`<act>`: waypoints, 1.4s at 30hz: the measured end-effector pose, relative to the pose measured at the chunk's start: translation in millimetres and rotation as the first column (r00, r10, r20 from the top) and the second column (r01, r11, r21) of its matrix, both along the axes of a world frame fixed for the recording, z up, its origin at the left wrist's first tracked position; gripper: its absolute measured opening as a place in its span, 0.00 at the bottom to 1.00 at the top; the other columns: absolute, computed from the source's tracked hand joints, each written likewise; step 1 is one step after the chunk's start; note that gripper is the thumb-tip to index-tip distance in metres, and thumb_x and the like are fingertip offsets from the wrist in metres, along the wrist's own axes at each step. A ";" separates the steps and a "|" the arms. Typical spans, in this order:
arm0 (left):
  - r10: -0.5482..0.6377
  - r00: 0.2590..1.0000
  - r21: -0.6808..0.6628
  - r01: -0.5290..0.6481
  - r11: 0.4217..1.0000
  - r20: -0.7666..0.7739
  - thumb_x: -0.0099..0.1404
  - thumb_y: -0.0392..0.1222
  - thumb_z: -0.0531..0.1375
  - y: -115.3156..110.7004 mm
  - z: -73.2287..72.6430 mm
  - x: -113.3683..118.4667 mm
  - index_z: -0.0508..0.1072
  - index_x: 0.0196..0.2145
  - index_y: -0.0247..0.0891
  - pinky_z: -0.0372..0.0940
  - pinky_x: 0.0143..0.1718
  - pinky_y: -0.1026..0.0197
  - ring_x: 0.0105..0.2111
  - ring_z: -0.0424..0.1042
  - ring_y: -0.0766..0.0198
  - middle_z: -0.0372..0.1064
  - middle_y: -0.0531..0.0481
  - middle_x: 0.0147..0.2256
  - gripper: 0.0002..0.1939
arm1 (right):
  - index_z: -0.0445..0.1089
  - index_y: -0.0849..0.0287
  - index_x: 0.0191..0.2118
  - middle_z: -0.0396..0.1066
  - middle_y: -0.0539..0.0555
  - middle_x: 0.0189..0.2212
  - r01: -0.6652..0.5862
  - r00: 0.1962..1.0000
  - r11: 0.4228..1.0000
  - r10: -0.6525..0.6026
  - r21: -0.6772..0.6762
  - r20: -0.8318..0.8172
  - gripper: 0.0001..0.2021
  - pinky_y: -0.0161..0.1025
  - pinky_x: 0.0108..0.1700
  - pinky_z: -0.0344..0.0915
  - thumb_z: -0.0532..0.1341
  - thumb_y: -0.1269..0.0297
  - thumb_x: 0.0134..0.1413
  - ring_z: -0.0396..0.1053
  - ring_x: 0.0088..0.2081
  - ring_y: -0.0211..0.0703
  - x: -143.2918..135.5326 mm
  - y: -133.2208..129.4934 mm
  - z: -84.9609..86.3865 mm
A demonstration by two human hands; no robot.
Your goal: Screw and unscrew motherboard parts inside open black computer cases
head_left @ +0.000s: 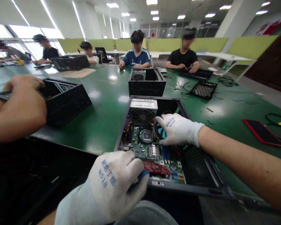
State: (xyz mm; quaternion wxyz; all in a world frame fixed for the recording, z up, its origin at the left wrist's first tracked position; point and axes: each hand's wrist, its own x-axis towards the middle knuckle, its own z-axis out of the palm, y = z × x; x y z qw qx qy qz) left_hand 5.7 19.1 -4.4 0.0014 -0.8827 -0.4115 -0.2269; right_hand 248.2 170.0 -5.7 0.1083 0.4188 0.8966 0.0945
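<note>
An opened black computer case point(124, 131) lies in front of me, its green motherboard point(140, 145) facing up. My right hand point(175, 126), in a white glove, grips a round cooling fan point(161, 131) with teal blades, tilted beside the bare processor socket point(147, 136). My left hand point(118, 181), also gloved, is closed at the case's near edge around a small dark-blue object point(140, 175); most of that is hidden by the fingers. Close to its fingertips, a red circuit card point(156, 168) stands in the board. A power supply point(144, 112) fills the case's far left corner.
Another black case point(147, 87) stands just beyond mine. On the left, a person's arms point(21, 109) reach over a tilted case point(67, 100). A red-edged phone point(263, 132), cables point(227, 81) and a drive-bay panel point(203, 89) lie to the right. Several people sit across the green table point(103, 109).
</note>
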 end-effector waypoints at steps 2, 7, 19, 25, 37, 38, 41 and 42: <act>-0.003 1.000 -0.006 0.003 1.000 -0.002 0.69 0.41 0.57 0.1 1.1 0.3 0.64 0.30 0.43 0.49 0.26 0.56 0.25 0.63 0.62 0.64 0.54 0.27 0.09 | 0.67 0.66 0.58 0.73 0.68 0.46 0.009 1.000 1.000 -0.009 0.026 0.010 0.39 0.50 0.46 0.66 0.64 0.42 0.46 0.74 0.45 0.63 -1.6 -2.2 1.2; 0.014 1.000 -0.043 -0.015 0.999 -0.014 0.69 0.41 0.57 1.4 4.9 2.4 0.64 0.29 0.42 0.51 0.26 0.56 0.25 0.63 0.63 0.64 0.54 0.27 0.10 | 0.69 0.66 0.54 0.73 0.68 0.44 0.008 1.000 0.996 -0.010 0.087 0.023 0.38 0.52 0.45 0.64 0.66 0.42 0.42 0.73 0.43 0.63 -2.0 -8.4 3.2; 0.018 0.989 -0.191 -0.047 0.980 -0.149 0.71 0.41 0.55 23.8 17.7 15.1 0.68 0.36 0.42 0.63 0.35 0.57 0.33 0.70 0.60 0.68 0.52 0.34 0.05 | 0.61 0.70 0.67 0.68 0.74 0.58 -0.021 0.998 1.000 0.022 0.007 -0.056 0.53 0.55 0.56 0.63 0.68 0.37 0.41 0.68 0.57 0.69 11.9 -3.4 -1.5; -0.038 0.921 -0.253 -0.067 0.965 -0.387 0.71 0.42 0.54 70.3 18.7 35.0 0.70 0.48 0.36 0.70 0.47 0.50 0.45 0.75 0.51 0.71 0.40 0.46 0.12 | 0.57 0.71 0.70 0.68 0.72 0.60 -0.028 0.963 1.000 0.030 0.013 -0.268 0.51 0.52 0.58 0.62 0.63 0.35 0.51 0.67 0.59 0.65 28.2 -11.6 9.8; -0.156 0.665 -0.442 -0.286 0.850 -0.731 0.60 0.41 0.66 166.9 -19.9 89.2 0.70 0.56 0.31 0.72 0.53 0.55 0.53 0.76 0.47 0.73 0.35 0.54 0.27 | 0.66 0.65 0.62 0.73 0.65 0.53 -0.015 0.863 1.000 0.009 -0.008 -0.505 0.37 0.48 0.55 0.65 0.63 0.41 0.56 0.71 0.53 0.59 36.4 -13.1 10.2; -0.157 0.669 -0.442 -0.279 0.853 -0.726 0.60 0.41 0.66 169.9 -23.2 90.1 0.70 0.57 0.30 0.72 0.53 0.55 0.53 0.76 0.47 0.73 0.34 0.55 0.29 | 0.67 0.65 0.61 0.73 0.65 0.53 -0.015 0.860 1.000 0.007 -0.012 -0.511 0.36 0.47 0.55 0.65 0.63 0.41 0.56 0.71 0.53 0.58 36.7 -13.4 10.5; -0.137 0.691 -0.434 -0.276 0.857 -0.710 0.59 0.45 0.67 176.4 -32.2 88.8 0.68 0.59 0.30 0.72 0.53 0.53 0.53 0.75 0.45 0.71 0.32 0.56 0.32 | 0.66 0.64 0.61 0.73 0.65 0.53 -0.020 0.850 1.000 0.009 -0.017 -0.526 0.36 0.47 0.56 0.65 0.62 0.41 0.57 0.70 0.54 0.58 37.6 -13.1 10.1; -0.132 0.696 -0.433 -0.276 0.858 -0.705 0.59 0.46 0.67 177.8 -34.7 87.7 0.68 0.60 0.30 0.72 0.53 0.52 0.53 0.75 0.44 0.71 0.32 0.57 0.33 | 0.66 0.64 0.62 0.73 0.65 0.54 -0.023 0.847 1.000 0.011 -0.015 -0.531 0.36 0.47 0.56 0.64 0.62 0.41 0.57 0.70 0.54 0.58 37.9 -12.7 9.5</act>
